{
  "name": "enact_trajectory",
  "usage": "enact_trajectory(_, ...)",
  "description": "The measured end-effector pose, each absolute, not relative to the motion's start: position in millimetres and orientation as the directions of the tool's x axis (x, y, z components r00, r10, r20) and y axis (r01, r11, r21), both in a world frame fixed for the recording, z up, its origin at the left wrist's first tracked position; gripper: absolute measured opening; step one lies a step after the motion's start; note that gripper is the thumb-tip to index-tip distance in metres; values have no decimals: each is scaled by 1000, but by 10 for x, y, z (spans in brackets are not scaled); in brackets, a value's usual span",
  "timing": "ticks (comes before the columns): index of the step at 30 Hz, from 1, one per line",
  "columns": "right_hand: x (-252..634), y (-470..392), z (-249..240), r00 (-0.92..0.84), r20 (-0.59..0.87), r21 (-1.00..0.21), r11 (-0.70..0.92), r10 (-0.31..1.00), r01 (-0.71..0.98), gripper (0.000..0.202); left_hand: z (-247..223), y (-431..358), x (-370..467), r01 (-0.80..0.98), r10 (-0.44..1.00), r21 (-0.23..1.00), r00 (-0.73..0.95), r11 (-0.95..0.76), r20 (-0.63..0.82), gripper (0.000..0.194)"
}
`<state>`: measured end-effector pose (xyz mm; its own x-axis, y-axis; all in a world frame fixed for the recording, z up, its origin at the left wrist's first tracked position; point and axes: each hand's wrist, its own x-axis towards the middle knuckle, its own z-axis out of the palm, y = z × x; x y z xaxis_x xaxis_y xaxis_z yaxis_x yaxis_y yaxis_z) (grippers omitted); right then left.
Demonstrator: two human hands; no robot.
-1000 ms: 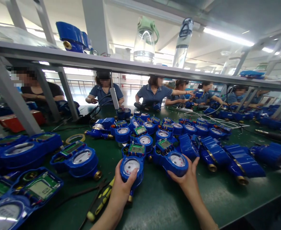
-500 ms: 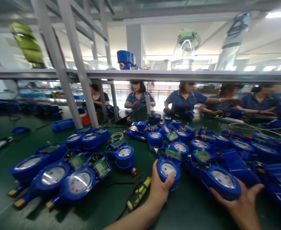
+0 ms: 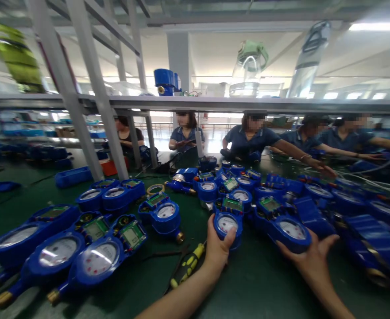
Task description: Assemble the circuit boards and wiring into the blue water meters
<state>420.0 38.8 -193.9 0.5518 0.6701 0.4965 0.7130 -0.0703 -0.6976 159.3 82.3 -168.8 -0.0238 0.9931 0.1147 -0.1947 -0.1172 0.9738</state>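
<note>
My left hand [image 3: 218,243] grips the near end of a blue water meter [image 3: 228,223], thumb on its dial. That meter's green circuit board and small display face up. My right hand [image 3: 309,254] is wrapped round the near end of another blue meter [image 3: 292,229], its thumb sticking out to the right. Both meters lie on the green tabletop [image 3: 248,283] with their dials up. Left of my left forearm are yellow-and-black pliers [image 3: 190,266]. A separate meter [image 3: 164,212] with a brass fitting sits above the pliers.
Several blue meters [image 3: 97,261] lie at the left, and more crowd the right. A roll of tape [image 3: 155,189] and a blue tray [image 3: 73,176] are farther back. A metal shelf [image 3: 214,103] crosses above. Across the table several people work; one person's arm [image 3: 294,153] reaches toward the meters.
The view has turned slightly right, so most things sit further left. Both hands keep their hold on the meters. A person across the table has stretched an arm further toward the meters.
</note>
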Motion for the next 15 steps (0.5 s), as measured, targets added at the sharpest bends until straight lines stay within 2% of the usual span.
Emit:
enact_trajectory(3, 4226, 413, -1863, 559, 409, -728, -111, 721, 676, 115, -1734, 901, 1644, -185, 993, 976, -20, -116, 114, 83)
enact_trajectory(9, 4308, 489, -1854, 561, 463, -689, -118, 686, 715, 104, -1792, 1027, 1727, -150, 990, 979, -6, -141, 142, 68)
enact_trajectory(15, 4444, 631, -1894, 574, 465, -680, -144, 674, 719, 102, -1787, 1100, 1803, -107, 990, 984, -9, -144, 144, 64)
